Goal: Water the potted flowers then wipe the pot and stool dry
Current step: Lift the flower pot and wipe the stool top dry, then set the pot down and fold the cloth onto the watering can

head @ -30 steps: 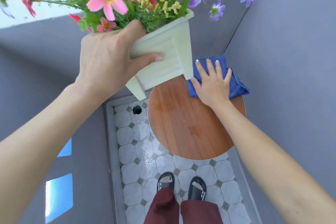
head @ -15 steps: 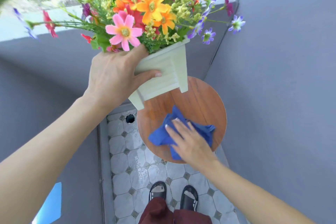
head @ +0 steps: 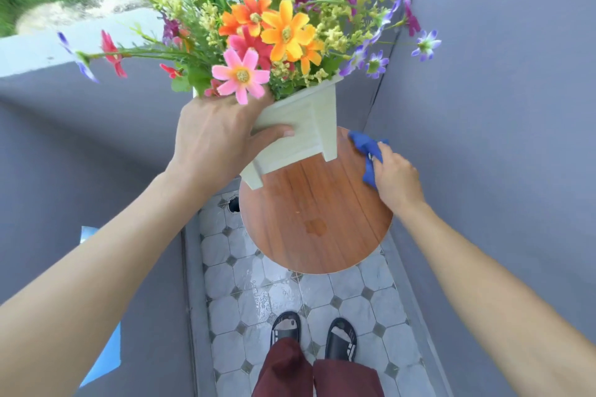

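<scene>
My left hand (head: pixel 213 135) grips the side of a white square pot (head: pixel 303 129) full of colourful flowers (head: pixel 277 29) and holds it tilted in the air over the far edge of a round wooden stool (head: pixel 316 219). My right hand (head: pixel 396 180) clutches a bunched blue cloth (head: pixel 367 151) at the stool's right rim. A small wet patch (head: pixel 314 226) shows near the middle of the stool top.
Grey walls close in on the left (head: pixel 80 155) and right (head: pixel 500 106). The narrow floor of grey octagonal tiles (head: pixel 258 293) looks wet in places, with a drain hole (head: pixel 234 204) behind the stool. My feet in black sandals (head: pixel 314 335) stand just before the stool.
My right hand has swept the blue cloth from the stool's front-left part to its right rim and bunched it up. The pot stays lifted in my left hand.
</scene>
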